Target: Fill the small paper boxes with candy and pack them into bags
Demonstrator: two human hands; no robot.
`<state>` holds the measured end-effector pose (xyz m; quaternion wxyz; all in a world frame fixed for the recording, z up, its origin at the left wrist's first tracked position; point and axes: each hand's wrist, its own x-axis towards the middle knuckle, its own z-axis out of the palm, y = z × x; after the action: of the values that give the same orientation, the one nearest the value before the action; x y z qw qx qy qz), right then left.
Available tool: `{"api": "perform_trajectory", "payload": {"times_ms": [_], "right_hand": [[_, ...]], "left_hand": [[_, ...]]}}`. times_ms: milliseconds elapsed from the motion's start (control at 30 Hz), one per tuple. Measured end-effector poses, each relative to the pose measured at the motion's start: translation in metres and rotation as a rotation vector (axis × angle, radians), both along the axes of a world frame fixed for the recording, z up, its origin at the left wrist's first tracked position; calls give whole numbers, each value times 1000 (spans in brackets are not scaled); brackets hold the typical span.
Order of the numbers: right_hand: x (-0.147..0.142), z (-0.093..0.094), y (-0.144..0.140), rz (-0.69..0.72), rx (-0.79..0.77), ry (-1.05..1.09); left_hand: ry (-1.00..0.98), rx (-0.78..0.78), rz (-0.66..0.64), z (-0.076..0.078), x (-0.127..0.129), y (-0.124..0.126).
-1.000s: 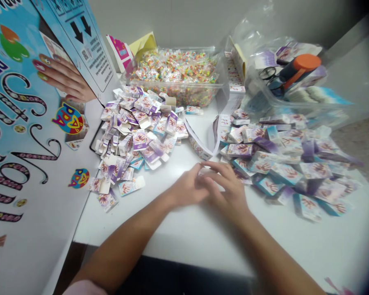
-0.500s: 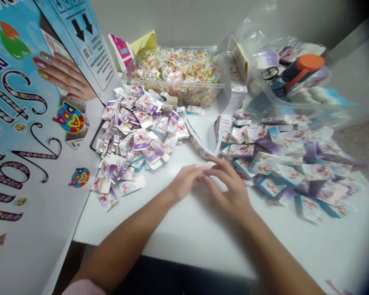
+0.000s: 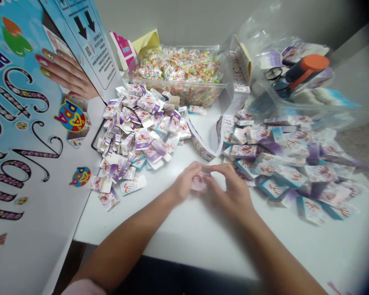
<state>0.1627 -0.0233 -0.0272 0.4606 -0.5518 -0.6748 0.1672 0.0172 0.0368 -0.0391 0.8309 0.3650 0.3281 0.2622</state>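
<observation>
1. Hands meet over the middle of the white table (image 3: pixel 184 233): the left hand (image 3: pixel 184 185) and the right hand (image 3: pixel 233 192) together pinch one small box (image 3: pixel 199 182) between their fingertips, just above the tabletop.
2. Both grips are narrow, closed on the small box; its printed purple and white face shows between the thumbs, though motion blur hides finer detail.
3. Toward the left edge of the table lies a heap of opened boxes (image 3: pixel 138 135) with their flaps up, near the left hand but apart from it.
4. Toward the right edge spreads a pile of closed boxes (image 3: pixel 289 164), its nearest pieces just beside the right hand.
5. At the back edge stands a clear tub (image 3: pixel 178 73) filled with small colourful packets.
6. At the back right corner sits a clear plastic bag (image 3: pixel 283 86) holding a tool with an orange handle (image 3: pixel 307 65) and scissors (image 3: pixel 272 73).
7. A large printed display board (image 3: pixel 27 135) leans along the left edge of the table.
</observation>
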Motion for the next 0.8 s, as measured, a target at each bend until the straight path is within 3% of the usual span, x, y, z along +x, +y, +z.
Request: {"api": "perform_trajectory", "payload": {"times_ms": [167,433,633,800], "right_hand": [[-2,3,1,52,-33,60],[-4,-1,5,-26,-182,364],[-5,1,5,-39,-138,363],[1,3,5,-1,-244,360]], "left_hand": [[-22,-26,-33,-4,3,-3],[31,6,-69,1,6,-5],[16,104,-118,3,5,-5],[60,212,-157,-2,2,-6]]}}
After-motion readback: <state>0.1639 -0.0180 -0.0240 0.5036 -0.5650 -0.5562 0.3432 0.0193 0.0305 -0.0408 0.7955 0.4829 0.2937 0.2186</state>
